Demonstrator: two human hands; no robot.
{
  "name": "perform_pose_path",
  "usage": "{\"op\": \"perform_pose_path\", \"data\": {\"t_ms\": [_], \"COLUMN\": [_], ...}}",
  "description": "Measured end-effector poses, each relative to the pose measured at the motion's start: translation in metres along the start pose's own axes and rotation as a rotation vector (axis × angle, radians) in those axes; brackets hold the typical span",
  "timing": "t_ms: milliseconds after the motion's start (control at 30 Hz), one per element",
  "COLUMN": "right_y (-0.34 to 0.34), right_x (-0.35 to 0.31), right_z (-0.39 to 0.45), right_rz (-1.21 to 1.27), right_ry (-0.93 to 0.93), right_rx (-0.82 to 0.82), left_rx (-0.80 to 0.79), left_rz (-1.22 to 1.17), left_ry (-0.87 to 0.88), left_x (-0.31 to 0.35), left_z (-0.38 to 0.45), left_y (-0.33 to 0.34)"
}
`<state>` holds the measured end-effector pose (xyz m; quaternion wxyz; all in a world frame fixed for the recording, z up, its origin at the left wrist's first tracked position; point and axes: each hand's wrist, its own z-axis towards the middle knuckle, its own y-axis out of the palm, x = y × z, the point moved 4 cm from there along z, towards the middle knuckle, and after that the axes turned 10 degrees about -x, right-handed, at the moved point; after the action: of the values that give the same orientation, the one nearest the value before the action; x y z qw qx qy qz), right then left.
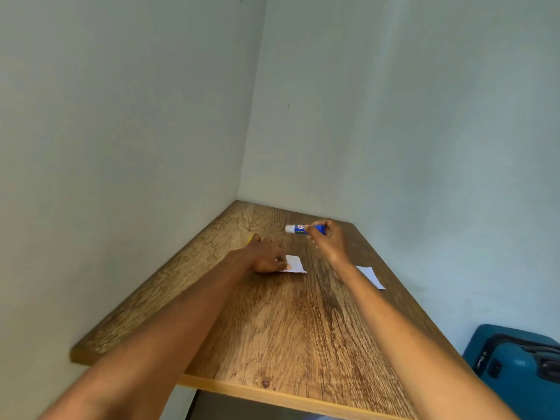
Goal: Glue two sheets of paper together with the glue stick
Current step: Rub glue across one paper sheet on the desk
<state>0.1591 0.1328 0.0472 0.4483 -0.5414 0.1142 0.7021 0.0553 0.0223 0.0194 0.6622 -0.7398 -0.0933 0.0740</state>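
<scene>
Wooden bench [272, 328] set into a wall corner. Left hand [266, 256] presses a small white paper sheet [295, 264] flat on the bench. Right hand [328, 241] holds a blue glue stick [304, 229] raised above the surface, white end pointing left. Second paper sheet [371, 277] lies near the right edge. A teal suitcase [515, 368] stands beside the bench.

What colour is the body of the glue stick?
Blue, with a white end; the head view shows the glue stick in the right hand.
</scene>
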Motion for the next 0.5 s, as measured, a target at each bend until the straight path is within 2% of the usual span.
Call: {"op": "perform_pose_path", "data": {"t_ms": [100,267,500], "right_y": [0.010,0.023,0.027], "right_x": [0.009,0.016,0.017], "right_z": [0.002,0.004,0.008], "right_rz": [0.040,0.108,0.182], "right_ry": [0.075,0.091,0.078], "right_rx": [0.000,-0.036,-0.125], "left_rx": [-0.016,-0.026,0.058], "left_rz": [0.050,0.073,0.010], "left_ry": [0.015,0.032,0.060], "left_x": [0.000,0.001,-0.002], "left_z": [-0.001,-0.001,-0.005], "left_y": [-0.002,-0.004,-0.005]}}
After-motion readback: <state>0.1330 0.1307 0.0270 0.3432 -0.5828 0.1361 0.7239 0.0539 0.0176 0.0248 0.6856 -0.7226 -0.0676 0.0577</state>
